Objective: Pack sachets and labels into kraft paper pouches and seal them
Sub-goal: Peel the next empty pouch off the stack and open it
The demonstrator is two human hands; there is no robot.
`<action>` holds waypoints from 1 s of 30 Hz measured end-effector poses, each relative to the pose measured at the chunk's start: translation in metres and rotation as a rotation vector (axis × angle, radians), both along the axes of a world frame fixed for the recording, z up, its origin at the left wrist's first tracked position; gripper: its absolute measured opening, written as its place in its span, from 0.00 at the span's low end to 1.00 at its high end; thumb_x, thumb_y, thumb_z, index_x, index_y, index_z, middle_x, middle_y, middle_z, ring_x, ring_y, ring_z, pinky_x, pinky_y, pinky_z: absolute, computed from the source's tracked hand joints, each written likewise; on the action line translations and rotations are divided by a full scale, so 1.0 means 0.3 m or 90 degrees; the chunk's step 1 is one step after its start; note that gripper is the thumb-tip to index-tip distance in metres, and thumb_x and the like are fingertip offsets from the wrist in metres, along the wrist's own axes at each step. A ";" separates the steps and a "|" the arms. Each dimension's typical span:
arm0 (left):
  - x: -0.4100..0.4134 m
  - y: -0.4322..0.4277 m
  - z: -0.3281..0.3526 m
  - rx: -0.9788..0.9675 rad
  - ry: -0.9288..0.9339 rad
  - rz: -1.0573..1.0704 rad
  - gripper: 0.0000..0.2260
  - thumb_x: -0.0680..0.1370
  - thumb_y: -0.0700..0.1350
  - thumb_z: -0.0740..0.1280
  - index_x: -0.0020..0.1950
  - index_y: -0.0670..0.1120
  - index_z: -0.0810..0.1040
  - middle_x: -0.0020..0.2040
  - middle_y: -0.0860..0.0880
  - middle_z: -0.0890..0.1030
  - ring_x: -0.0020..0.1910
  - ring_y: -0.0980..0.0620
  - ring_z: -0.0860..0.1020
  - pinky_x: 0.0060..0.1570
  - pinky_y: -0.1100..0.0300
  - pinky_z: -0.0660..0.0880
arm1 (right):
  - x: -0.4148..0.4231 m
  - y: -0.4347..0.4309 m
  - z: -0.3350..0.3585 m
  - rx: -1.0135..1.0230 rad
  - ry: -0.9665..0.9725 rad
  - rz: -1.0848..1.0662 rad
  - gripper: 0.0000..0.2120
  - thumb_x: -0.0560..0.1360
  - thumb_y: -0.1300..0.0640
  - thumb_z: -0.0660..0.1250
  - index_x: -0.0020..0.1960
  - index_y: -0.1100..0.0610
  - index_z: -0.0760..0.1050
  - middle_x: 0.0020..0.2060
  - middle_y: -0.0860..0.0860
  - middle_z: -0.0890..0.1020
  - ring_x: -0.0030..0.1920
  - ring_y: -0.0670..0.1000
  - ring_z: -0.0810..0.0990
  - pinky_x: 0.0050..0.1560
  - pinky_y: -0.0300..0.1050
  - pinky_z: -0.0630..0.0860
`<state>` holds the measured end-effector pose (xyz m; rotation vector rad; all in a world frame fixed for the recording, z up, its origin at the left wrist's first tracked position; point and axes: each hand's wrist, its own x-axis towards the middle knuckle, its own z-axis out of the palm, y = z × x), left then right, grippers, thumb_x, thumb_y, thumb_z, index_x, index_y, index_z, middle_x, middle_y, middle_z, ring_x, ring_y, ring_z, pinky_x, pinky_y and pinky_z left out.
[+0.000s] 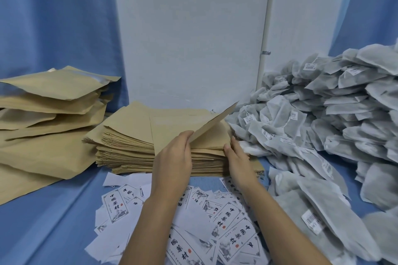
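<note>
A thick stack of flat kraft paper pouches (pixel 129 135) lies in the middle of the table. My left hand (pixel 174 155) pinches the near edge of the top pouch (pixel 213 123), whose far right corner tilts up off the stack. My right hand (pixel 237 157) rests with straight fingers against the stack's right front edge. White printed labels (pixel 228 221) are scattered in front, partly under my forearms. A large heap of grey sachets (pixel 323 114) fills the right side.
Bulging kraft pouches (pixel 49 101) are piled at the left on the blue cloth (pixel 53 221). A white wall panel (pixel 193 38) stands behind the stack, with blue curtains on both sides.
</note>
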<state>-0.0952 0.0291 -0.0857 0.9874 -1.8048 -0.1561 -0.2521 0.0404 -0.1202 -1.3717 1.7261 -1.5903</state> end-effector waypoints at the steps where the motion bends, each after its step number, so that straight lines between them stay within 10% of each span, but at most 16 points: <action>1: 0.000 -0.001 0.000 0.000 0.001 -0.001 0.12 0.81 0.39 0.60 0.61 0.46 0.78 0.50 0.50 0.82 0.47 0.50 0.78 0.39 0.67 0.63 | 0.022 -0.002 0.002 -0.016 0.041 -0.079 0.18 0.82 0.54 0.55 0.71 0.54 0.66 0.68 0.43 0.69 0.65 0.35 0.66 0.71 0.39 0.59; 4: -0.002 -0.004 0.000 0.008 -0.005 -0.008 0.11 0.81 0.41 0.59 0.60 0.47 0.78 0.49 0.51 0.82 0.46 0.49 0.78 0.40 0.62 0.67 | 0.090 0.010 0.029 -0.174 0.089 -0.232 0.09 0.79 0.57 0.58 0.54 0.49 0.75 0.54 0.43 0.79 0.59 0.46 0.75 0.64 0.44 0.67; 10: -0.018 -0.016 0.009 0.115 0.042 -0.077 0.10 0.79 0.40 0.62 0.52 0.49 0.81 0.46 0.54 0.83 0.46 0.53 0.79 0.47 0.58 0.74 | 0.172 0.007 0.088 -0.112 -0.373 0.184 0.13 0.77 0.68 0.57 0.50 0.56 0.78 0.40 0.50 0.83 0.45 0.50 0.82 0.47 0.41 0.81; 15: -0.010 -0.036 0.010 0.235 0.056 -0.116 0.09 0.77 0.41 0.66 0.52 0.49 0.83 0.49 0.54 0.83 0.49 0.59 0.78 0.47 0.71 0.69 | 0.161 0.010 0.085 -0.083 -0.457 0.235 0.14 0.74 0.72 0.56 0.50 0.61 0.77 0.42 0.58 0.79 0.45 0.55 0.78 0.43 0.41 0.80; 24: 0.003 -0.052 0.007 0.339 0.112 -0.167 0.12 0.77 0.38 0.65 0.57 0.48 0.82 0.54 0.53 0.82 0.54 0.57 0.77 0.55 0.67 0.68 | 0.159 0.012 0.073 -0.072 -0.496 0.228 0.13 0.72 0.73 0.57 0.45 0.60 0.77 0.36 0.55 0.79 0.36 0.49 0.77 0.41 0.41 0.80; 30: -0.003 -0.038 -0.007 0.163 -0.067 -0.065 0.11 0.78 0.40 0.62 0.57 0.47 0.80 0.56 0.53 0.80 0.53 0.55 0.76 0.50 0.67 0.69 | 0.183 0.014 0.071 -0.082 -0.492 0.225 0.09 0.73 0.73 0.59 0.45 0.63 0.75 0.35 0.53 0.82 0.37 0.48 0.83 0.41 0.41 0.80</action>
